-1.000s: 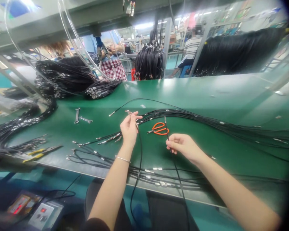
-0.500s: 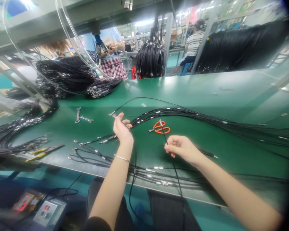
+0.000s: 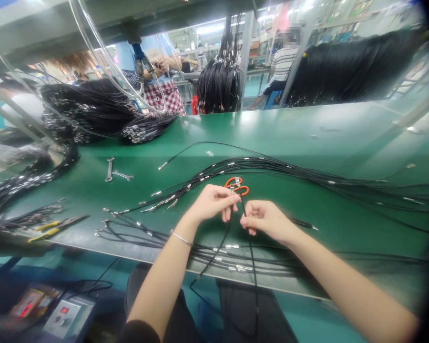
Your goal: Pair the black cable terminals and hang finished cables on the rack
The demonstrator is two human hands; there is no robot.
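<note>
My left hand [image 3: 218,201] is closed on a black cable near its metal end fitting [image 3: 232,188]. Beside it, my right hand [image 3: 262,216] pinches another black cable [image 3: 243,205] just below the fitting [image 3: 238,181] at its tip. The two cable ends stand side by side, a small gap apart, and both cables hang down over the table's front edge. Orange-handled scissors [image 3: 243,190] lie behind the hands, partly hidden by them. A bundle of black cables [image 3: 268,164] with white labels runs across the green table [image 3: 296,136] behind. More labelled cables [image 3: 200,255] lie along the front edge.
Two wrenches [image 3: 109,169] and yellow-handled pliers [image 3: 59,226] lie to the left. Big coils of black cable [image 3: 89,105] sit at the back left. A dark pen-like tool [image 3: 303,223] is beside my right hand. Clear tubes [image 3: 100,43] hang above; co-workers are beyond the table.
My left hand has moved right, from beside the cable bundle to my right hand, and now holds a cable end upright. My right hand keeps its cable and has barely moved.
</note>
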